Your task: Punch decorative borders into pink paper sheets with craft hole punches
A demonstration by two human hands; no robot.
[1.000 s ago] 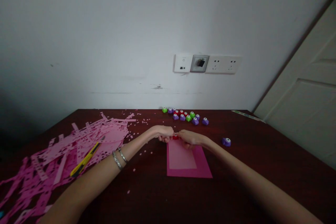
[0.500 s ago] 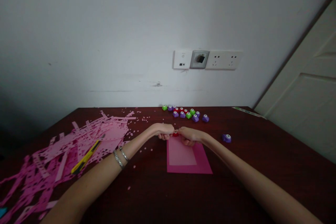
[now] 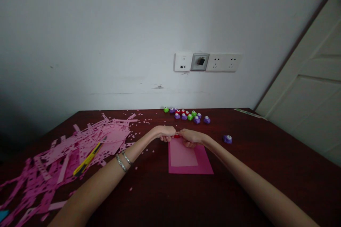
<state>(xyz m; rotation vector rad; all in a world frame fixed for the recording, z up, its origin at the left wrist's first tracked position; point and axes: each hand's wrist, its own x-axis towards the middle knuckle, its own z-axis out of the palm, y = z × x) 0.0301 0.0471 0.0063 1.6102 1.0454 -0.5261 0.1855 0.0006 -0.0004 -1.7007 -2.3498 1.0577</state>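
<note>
A small red paper punch [image 3: 177, 136] sits at the far edge of the pink paper, mostly hidden between my hands. My left hand [image 3: 167, 133] is closed on it from the left, and my right hand [image 3: 190, 137] is closed on it from the right, thumbs meeting at its top. Under my right hand lies a light pink sheet [image 3: 183, 158] on top of a larger, darker pink sheet [image 3: 205, 165]. Whether the punch is pressed down is too small to tell.
Several purple, green and red punches [image 3: 183, 116] stand by the wall, and one purple punch [image 3: 227, 139] sits to the right. Pink punched strips [image 3: 64, 163] are heaped at left under a yellow utility knife [image 3: 86, 159]. A ruler-like strip [image 3: 249, 114] lies at the back right.
The view has shifted very slightly. Both hands stay closed around the red punch at the paper's far edge, with no clear movement relative to the paper.
</note>
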